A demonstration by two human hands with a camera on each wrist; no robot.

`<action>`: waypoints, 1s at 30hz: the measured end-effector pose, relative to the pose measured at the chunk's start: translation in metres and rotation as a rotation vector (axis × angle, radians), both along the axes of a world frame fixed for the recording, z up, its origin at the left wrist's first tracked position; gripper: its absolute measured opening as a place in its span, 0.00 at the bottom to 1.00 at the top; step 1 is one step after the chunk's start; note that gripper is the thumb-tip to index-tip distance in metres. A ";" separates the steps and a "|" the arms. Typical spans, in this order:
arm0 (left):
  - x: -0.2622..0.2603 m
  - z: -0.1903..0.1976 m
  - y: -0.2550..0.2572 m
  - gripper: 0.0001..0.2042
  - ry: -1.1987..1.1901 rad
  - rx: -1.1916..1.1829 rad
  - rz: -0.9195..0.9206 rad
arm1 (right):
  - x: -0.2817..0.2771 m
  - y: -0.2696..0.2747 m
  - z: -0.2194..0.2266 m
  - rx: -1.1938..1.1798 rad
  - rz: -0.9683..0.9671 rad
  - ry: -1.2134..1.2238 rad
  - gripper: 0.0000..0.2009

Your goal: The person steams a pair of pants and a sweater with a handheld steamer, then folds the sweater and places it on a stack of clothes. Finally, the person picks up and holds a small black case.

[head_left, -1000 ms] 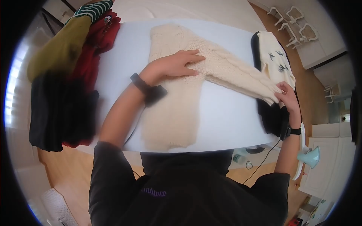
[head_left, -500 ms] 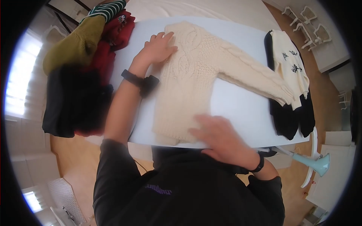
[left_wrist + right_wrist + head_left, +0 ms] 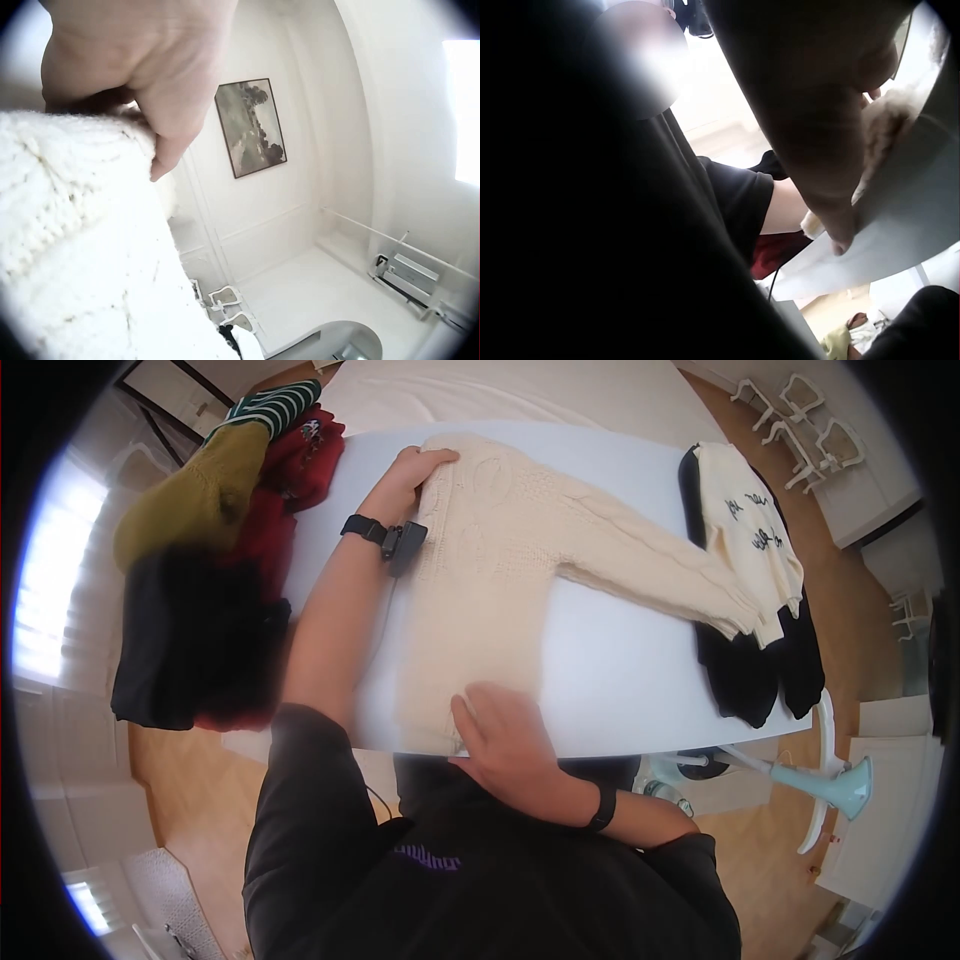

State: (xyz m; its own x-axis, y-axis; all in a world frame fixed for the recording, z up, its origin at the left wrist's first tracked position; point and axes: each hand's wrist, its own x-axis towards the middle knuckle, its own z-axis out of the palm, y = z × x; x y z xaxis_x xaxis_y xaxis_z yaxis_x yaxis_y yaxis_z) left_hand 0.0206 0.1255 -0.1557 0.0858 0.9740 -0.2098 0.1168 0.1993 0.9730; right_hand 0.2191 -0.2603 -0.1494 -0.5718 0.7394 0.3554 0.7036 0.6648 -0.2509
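A cream cable-knit sweater (image 3: 480, 590) lies on the pale board (image 3: 620, 680), one sleeve stretched out to the right. At its upper left edge the left hand (image 3: 408, 472) grips the knit; the left wrist view shows this hand (image 3: 142, 60) with its fingers curled behind the sweater (image 3: 75, 240). Down at the hem's left corner, the right hand (image 3: 505, 745) pinches the edge. In the right wrist view, dark and partly blocked, that hand (image 3: 817, 120) is at the sweater's edge (image 3: 885, 124), its fingertips partly hidden.
Olive (image 3: 190, 500), red (image 3: 305, 460) and black garments (image 3: 195, 645) are piled at the board's left. On the right, the sleeve's cuff reaches a cream garment with dark lettering (image 3: 750, 520), which lies with black clothing (image 3: 740, 675). A light-blue piece (image 3: 845, 785) stands out below the board's right end.
The right hand has left the sleeve cuff and moved left to the hem's corner. From the sweater's middle, the left hand has gone to its upper left edge and taken hold there.
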 end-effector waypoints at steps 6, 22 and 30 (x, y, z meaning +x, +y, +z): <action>0.008 0.016 -0.004 0.32 -0.189 0.030 0.014 | -0.021 0.010 0.001 0.070 0.011 -0.041 0.32; 0.168 0.093 0.006 0.33 0.069 0.642 -0.119 | 0.060 -0.016 0.016 -0.346 -0.141 0.700 0.23; 0.224 0.091 -0.005 0.35 0.173 0.717 -0.037 | 0.084 -0.024 0.013 -0.426 -0.126 0.891 0.23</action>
